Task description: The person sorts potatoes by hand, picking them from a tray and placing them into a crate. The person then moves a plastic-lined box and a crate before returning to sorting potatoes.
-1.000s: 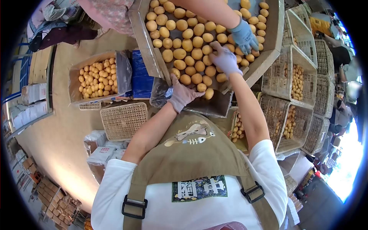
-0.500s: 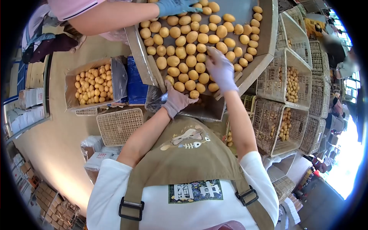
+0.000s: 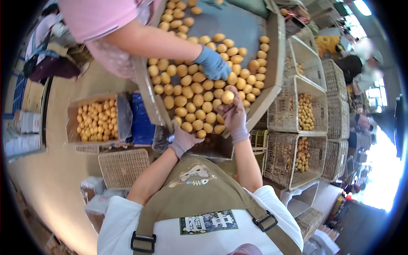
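Note:
Many round yellow-orange fruits lie on a grey sorting tray with raised sides. My right hand, in a pale glove, is turned palm up near the tray's lower right, its fingers curled around one yellow fruit. At the tray's narrow front mouth is my left hand, also gloved. Its thumb and fingers are spread, with the fingertips beside a fruit at the lip. Below that mouth sits a lined box, its inside mostly hidden.
A co-worker's blue-gloved hand reaches over the tray from the left. A lined carton of fruit stands at left, above an upturned plastic crate. Stacked crates holding fruit line the right side.
My right hand has turned palm up and now holds a fruit. The co-worker's blue glove has come down toward the middle of the tray. The view has shifted, and my left hand stays at the mouth.

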`<state>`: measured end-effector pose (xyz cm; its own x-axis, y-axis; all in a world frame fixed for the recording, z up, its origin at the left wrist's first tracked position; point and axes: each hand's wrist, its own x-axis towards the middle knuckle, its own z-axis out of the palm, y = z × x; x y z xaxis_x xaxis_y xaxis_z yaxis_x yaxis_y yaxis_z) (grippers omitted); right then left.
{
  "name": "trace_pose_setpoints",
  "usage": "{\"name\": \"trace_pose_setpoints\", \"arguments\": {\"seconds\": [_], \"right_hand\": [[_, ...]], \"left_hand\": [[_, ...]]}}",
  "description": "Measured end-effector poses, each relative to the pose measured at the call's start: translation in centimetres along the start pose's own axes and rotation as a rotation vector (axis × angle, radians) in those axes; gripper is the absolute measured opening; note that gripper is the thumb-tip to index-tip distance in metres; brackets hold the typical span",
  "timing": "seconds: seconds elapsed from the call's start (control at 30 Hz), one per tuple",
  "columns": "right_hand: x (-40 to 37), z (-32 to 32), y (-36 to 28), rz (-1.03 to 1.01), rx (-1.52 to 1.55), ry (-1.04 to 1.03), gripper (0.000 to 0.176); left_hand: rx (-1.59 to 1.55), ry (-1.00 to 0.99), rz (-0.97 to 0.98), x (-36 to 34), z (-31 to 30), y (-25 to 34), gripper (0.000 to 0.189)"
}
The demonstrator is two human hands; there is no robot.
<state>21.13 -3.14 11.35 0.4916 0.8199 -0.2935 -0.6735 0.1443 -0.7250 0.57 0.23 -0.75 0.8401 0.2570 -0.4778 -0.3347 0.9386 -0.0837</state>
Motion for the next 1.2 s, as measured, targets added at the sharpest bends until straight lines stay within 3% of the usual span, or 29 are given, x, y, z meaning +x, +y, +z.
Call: {"name": "trace_pose_setpoints", "arguments": {"seconds": [0.13, 0.33, 0.57, 0.67, 0.87, 0.9, 1.03, 1.2], "right_hand": [[-1.6, 0.7, -1.6, -0.079, -0.007, 0.052, 0.033], [-2.1, 0.3, -1.8, -0.155, 0.068, -0.025, 0.030], [-4.0, 0.8, -3.4, -0.193, -0.022, -0.064, 0.061], [-4.6, -0.2, -3.9, -0.207, -0.027, 0.012, 0.063], [-6.4, -1.1, -4.7, -0.270, -0.058, 0.039, 0.060], [-6.7, -0.2, -5.2, -0.287, -0.011, 0.055, 0.052], [-6.4, -0.4, -4.5, -0.459, -0.227, 0.189, 0.056], [-7.7, -0.7, -4.5, -0.603, -0.559, 0.347, 0.061]], "left_hand": [[0.044, -0.041, 0.033, -0.3, 0.6, -0.2, 0.101], [0.011, -0.057, -0.028, -0.3, -0.1, 0.4, 0.102], [0.007, 0.006, -0.005, -0.5, 0.4, 0.3, 0.102], [-0.033, 0.110, -0.018, -0.2, -0.1, 0.3, 0.104], [-0.019, 0.059, -0.027, -0.1, -0.2, 0.4, 0.106], [-0.014, 0.059, -0.026, -0.1, -0.2, 0.4, 0.106], [-0.017, 0.114, -0.018, -0.4, 0.4, 0.3, 0.104], [0.022, 0.007, -0.031, -0.6, 0.4, 0.5, 0.102]]}}
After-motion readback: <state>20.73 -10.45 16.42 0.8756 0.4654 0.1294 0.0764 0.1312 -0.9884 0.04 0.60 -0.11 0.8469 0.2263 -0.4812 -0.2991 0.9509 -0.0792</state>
